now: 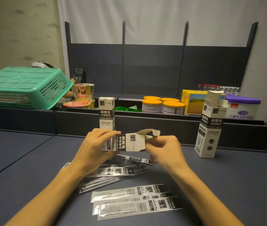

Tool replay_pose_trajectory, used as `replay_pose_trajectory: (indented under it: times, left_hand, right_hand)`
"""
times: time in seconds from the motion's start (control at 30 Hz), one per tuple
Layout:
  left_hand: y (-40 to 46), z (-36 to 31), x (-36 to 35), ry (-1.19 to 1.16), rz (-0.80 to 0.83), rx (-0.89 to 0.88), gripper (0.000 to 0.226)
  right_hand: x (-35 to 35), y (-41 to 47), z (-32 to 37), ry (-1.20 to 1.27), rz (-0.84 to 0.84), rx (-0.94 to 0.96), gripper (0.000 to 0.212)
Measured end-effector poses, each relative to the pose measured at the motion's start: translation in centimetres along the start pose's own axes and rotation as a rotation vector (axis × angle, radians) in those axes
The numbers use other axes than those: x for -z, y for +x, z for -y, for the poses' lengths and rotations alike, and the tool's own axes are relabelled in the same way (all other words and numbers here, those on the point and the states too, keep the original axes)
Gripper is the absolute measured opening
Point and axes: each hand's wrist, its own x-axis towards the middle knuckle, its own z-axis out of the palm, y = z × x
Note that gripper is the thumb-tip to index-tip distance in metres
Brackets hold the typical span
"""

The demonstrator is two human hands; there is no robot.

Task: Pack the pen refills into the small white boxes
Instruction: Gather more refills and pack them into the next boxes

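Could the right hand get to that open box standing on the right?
Probably yes. The open box stands alone on the table with nothing between it and the right hand, but that hand is busy at the flaps of the held box.

Refill packets partly under wrists; box contents unseen

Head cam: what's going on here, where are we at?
A person is packing pen refills into small white boxes. The left hand grips the body of a box held sideways above the table, while the right hand works its open end flaps. A closed box stands behind, and an open-topped box stands to the right. Loose refill packets lie near the front edge, with another pile under the hands, not yet packed.
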Motion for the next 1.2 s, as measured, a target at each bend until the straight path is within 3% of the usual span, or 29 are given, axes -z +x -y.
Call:
replay_pose_trajectory:
  times: [0.2, 0.63, 0.77, 0.87, 0.97, 1.13, 1.2]
  left_hand:
    - [-0.1, -0.2, -0.1, -0.004, 0.024, -0.016, 0.07]
    - [0.0, 0.1, -0.1, 0.004, -0.006, -0.007, 0.071]
    - [0.0, 0.2, 0.1, -0.002, -0.051, 0.044, 0.072]
    - [0.0, 0.4, 0.3, -0.01, -0.09, 0.096, 0.069]
    - [0.0, 0.4, 0.3, -0.003, -0.095, 0.11, 0.069]
    - [0.0, 0.5, 0.3, 0.002, -0.094, 0.114, 0.072]
    - [-0.1, 0.5, 0.3, 0.003, -0.086, 0.116, 0.071]
  right_hand:
    - [0.1, -0.1, 0.0, 0.02, -0.031, 0.024, 0.012]
    - [0.2, 0.0, 0.3, 0.041, 0.07, -0.015, 0.015]
    - [0.7, 0.3, 0.4, 0.059, -0.025, 0.047, 0.011]
    - [1.4, 0.9, -0.1, -0.087, -0.063, 0.07, 0.009]
    - [1.1, 0.7, -0.3, -0.345, 0.075, 0.096, 0.005]
    - [-1.7, -0.7, -1.3, -0.609, 0.387, 0.206, 0.047]
    - [-2.4, -0.9, -1.8, -0.714, 0.432, 0.24, 0.05]
